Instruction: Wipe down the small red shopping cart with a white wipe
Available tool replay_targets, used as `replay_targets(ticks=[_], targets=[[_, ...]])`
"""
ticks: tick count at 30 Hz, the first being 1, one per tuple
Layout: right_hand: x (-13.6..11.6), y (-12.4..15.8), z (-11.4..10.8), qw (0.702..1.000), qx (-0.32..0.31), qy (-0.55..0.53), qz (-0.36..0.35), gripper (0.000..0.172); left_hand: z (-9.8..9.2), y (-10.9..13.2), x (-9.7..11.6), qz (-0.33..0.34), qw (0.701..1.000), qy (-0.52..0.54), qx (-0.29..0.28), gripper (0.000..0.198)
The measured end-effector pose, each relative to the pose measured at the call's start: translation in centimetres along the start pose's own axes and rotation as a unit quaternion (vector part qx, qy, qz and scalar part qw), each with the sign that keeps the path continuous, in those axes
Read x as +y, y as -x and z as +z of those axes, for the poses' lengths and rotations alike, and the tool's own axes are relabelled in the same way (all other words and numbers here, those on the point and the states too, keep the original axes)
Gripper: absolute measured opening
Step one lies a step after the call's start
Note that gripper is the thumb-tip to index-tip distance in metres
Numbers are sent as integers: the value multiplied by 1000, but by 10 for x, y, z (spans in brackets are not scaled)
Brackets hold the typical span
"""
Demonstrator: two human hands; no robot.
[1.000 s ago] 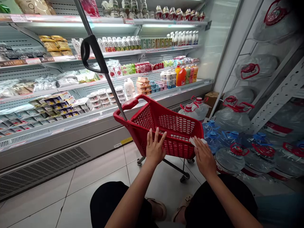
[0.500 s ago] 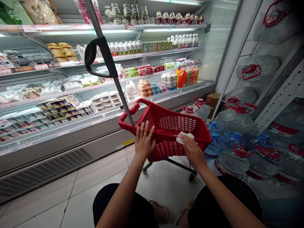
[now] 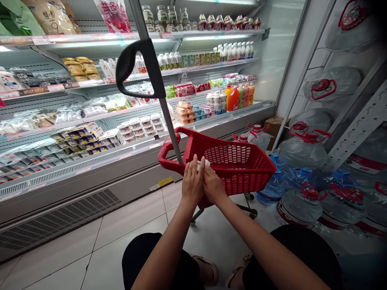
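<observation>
So the left hand [image 3: 192,183] was laid out flat with its fingers straight, pressed to the near rim of a red plastic shopping cart [image 3: 246,177], and I couldn't see it gripping anything. The right hand [image 3: 215,187] was right up against it, fingers nearly straight over a crumpled white tissue [image 3: 207,163] that poked out past the fingertips. It seemed to have the tissue trapped against the rim, though how hard it pressed I honestly couldn't tell. The cart's basket stretched away to the right of both hands, and its gray pole with the black handle [image 3: 155,70] leaned up just beyond the left hand. Further past the hands was the refrigerated dairy case [image 3: 145,161], and well off to the right hand's right stood a bunch of big water jugs [image 3: 299,205]. My read: this was the wiping step, with the tissue at the handle end of the near rim. The next move, I'd guess, called for keeping the tissue flat under the right fingers and sliding it along the rim, while the left hand steadied the cart so it wouldn't roll.
</observation>
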State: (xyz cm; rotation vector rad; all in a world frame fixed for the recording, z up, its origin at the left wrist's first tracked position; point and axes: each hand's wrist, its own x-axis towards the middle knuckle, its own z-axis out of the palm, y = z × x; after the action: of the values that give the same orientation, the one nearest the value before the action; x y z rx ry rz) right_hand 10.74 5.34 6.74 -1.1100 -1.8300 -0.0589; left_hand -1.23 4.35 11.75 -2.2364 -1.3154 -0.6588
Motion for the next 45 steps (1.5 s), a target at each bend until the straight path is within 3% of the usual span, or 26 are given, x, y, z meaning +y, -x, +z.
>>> replay_targets(ticks=[2, 5, 10, 13, 16, 22, 24, 27, 30, 33, 35, 37, 41, 45], targets=[[-2, -3, 3, 1000, -4, -10, -13, 51, 0, 2, -3, -2, 1000, 1, 12, 76], [24, 11, -11, 1000, 2, 21, -11, 49, 0, 6, -7, -2, 1000, 4, 9, 86], [104, 70, -67, 991, 35, 129, 27, 49, -1, 14, -8, -10, 1000, -17, -24, 84], [132, 98, -96, 984, 50, 166, 48, 52, -1, 18, -3, -19, 999, -23, -31, 79], [124, 101, -95, 978, 72, 180, 72, 54, 3, 21, 7, -22, 999, -13, -24, 77], [49, 51, -30, 990, 27, 140, 17, 53, 22, 22, 35, 24, 999, 10, -24, 76], [39, 39, -20, 990, 25, 137, 9, 52, 26, 21, 35, 25, 999, 7, -26, 75], [59, 43, -34, 988, 5, 151, -3, 49, 25, 20, 20, 41, 998, 10, -40, 79], [110, 71, -74, 982, 9, 190, 24, 47, 20, 17, -2, 44, 998, 17, -52, 83], [155, 105, -112, 971, 18, 228, 71, 50, 18, 13, -12, -3, 998, 22, -65, 85], [165, 119, -122, 969, 15, 235, 78, 50, 22, 11, -7, -48, 996, 26, -71, 86], [157, 123, -118, 969, 22, 234, 80, 50, 28, 12, 7, -68, 994, 41, -76, 88], [113, 114, -92, 970, 34, 224, 86, 48, 44, 21, 35, -46, 991, 102, -69, 93], [73, 107, -74, 979, -12, 194, 68, 47, 53, 25, 24, -72, 990, 109, -57, 80]])
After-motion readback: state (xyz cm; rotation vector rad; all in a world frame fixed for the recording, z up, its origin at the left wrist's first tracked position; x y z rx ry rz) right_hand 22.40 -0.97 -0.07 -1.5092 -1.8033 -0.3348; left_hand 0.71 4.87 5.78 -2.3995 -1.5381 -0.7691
